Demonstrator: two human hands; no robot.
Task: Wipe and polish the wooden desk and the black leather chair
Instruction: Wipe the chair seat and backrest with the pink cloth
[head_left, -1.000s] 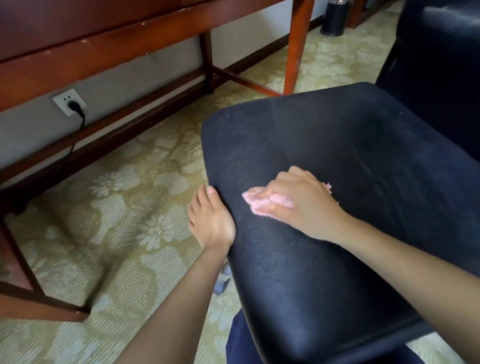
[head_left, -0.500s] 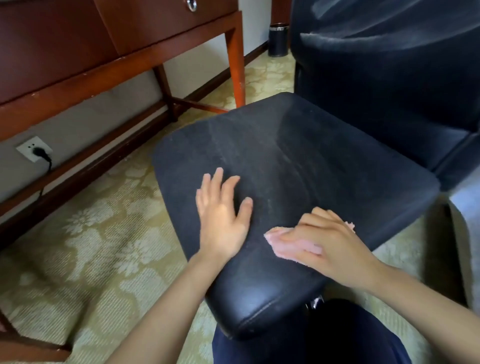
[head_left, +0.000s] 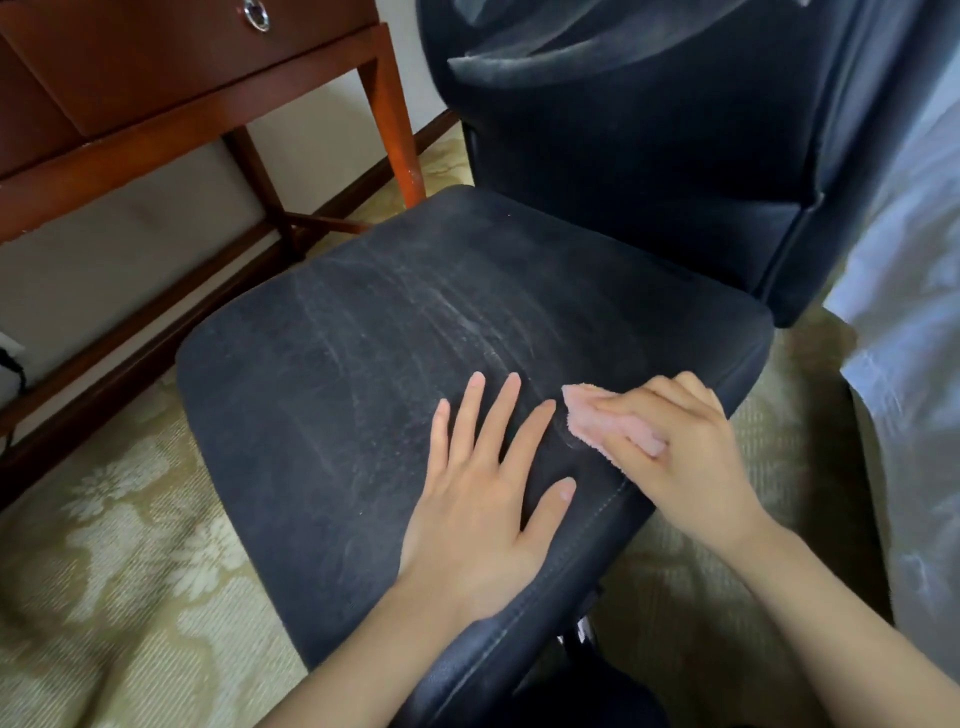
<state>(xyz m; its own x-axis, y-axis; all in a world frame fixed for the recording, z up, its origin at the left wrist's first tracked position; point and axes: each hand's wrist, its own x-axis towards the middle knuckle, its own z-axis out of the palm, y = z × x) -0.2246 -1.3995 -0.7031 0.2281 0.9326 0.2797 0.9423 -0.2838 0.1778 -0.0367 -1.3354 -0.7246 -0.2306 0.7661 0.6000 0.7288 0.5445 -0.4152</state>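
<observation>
The left hand (head_left: 483, 499) lies flat, palm down, on the near part of the seat (head_left: 395, 322). Its fingers are straight and spread, their tips aim toward the backrest (head_left: 649, 156), and it holds nothing. Just to its right, at the seat's near edge, the right hand (head_left: 685, 462) curls its fingers over a pink cloth (head_left: 613, 423) and presses it onto the leather, with one finger stretched along the top of the cloth. The cloth is bunched and fluffy. Its long axis runs from upper left to lower right under the hand, and a corner pokes out to the left, close to the left hand's fingertips but apart from them. The black chair's seat looks dull, with pale dusty streaks across its middle and a stitched seam along the near edge. The seat stretches from the upright backrest at the upper right toward the lower left, over the patterned carpet (head_left: 104, 545). The reddish-brown wooden desk (head_left: 156, 135) stands at the upper left, one leg just beyond the seat's far corner. White fabric (head_left: 914, 312) hangs at the right.
</observation>
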